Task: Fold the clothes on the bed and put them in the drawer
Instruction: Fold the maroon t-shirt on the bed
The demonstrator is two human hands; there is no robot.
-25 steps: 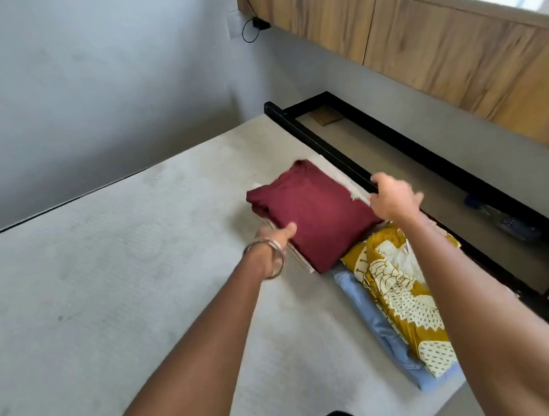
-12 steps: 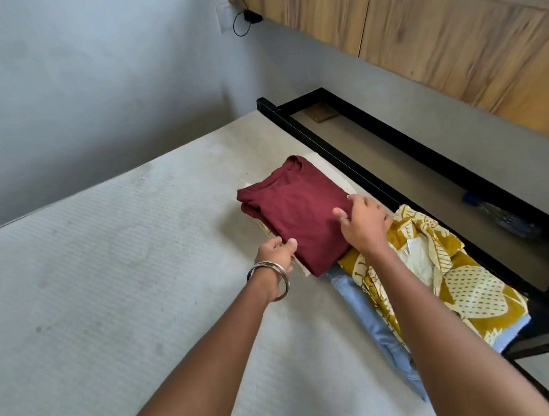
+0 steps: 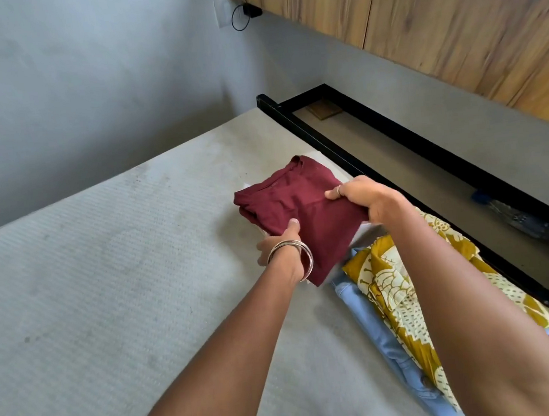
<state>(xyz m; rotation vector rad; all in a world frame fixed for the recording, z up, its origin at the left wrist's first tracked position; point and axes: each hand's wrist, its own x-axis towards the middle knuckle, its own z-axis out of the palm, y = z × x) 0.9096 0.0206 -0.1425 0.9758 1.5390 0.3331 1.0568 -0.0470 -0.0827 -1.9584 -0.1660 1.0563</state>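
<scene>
A folded maroon shirt point(image 3: 304, 218) lies at the right side of the grey bed point(image 3: 112, 292), on top of a white garment that barely shows. My left hand point(image 3: 278, 244) grips its near left edge, thumb on top. My right hand point(image 3: 363, 200) grips its right edge, fingers curled under the fabric. Just nearer, a folded yellow patterned garment point(image 3: 407, 288) rests on a folded light blue garment point(image 3: 377, 325). Beside the bed, a long black-framed drawer point(image 3: 432, 171) stands open.
Inside the drawer, a dark blue and grey object point(image 3: 518, 219) lies at the right and a flat brown piece point(image 3: 323, 109) at the far end. Wooden cabinets point(image 3: 449, 16) run above. A charger with a cable point(image 3: 246, 16) hangs from the wall socket.
My right hand came back from the shirt's far right corner to its right edge and now grips it. The maroon shirt has lifted a little at the near end. My left hand keeps its hold.
</scene>
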